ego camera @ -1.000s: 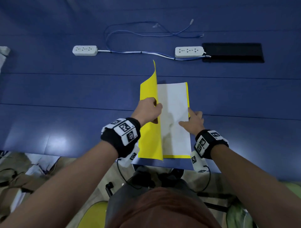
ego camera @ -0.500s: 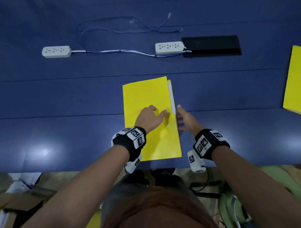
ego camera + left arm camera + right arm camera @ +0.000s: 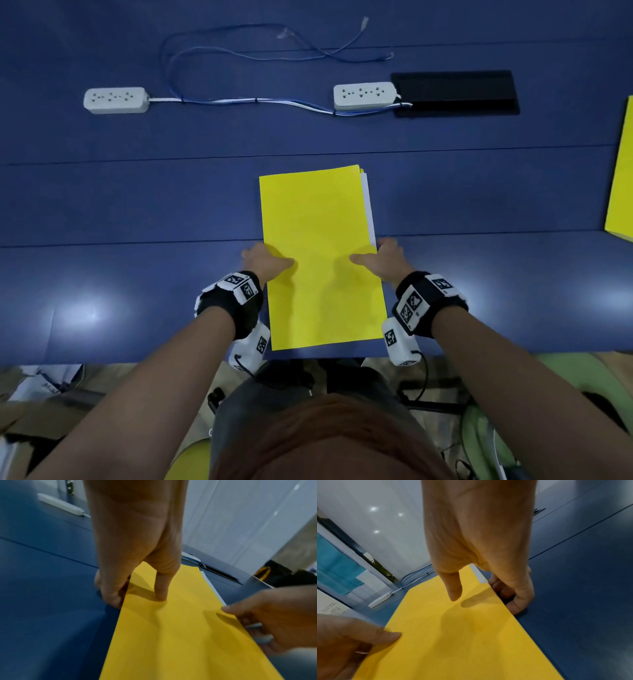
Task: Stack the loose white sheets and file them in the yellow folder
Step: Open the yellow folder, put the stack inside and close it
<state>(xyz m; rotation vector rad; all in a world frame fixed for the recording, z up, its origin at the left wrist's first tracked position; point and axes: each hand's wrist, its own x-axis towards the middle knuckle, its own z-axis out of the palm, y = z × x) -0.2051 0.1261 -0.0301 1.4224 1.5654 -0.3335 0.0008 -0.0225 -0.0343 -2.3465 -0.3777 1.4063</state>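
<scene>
Left hand (image 3: 265, 262) grips the left long edge of the yellow folder (image 3: 318, 246): thumb on top of the cover, fingers (image 3: 109, 596) curled down at the edge against the blue table (image 3: 137, 281). Right hand (image 3: 380, 258) takes the right long edge the same way, thumb lying over the cover, fingers (image 3: 515, 601) tucked at and under the edge; a pinch on each side.

Folder is closed and lies flat near the table's near edge, its long axis running away from the person. Inside it, the white sheets (image 3: 367, 202) show only as a thin strip past the cover's right edge, toward the far corner; how many, cannot tell.

Farther back: two white power strips (image 3: 115, 99) joined by bundled cables (image 3: 253, 101), a black panel (image 3: 455, 93). Another yellow folder (image 3: 621, 178) at the right margin, well apart.
</scene>
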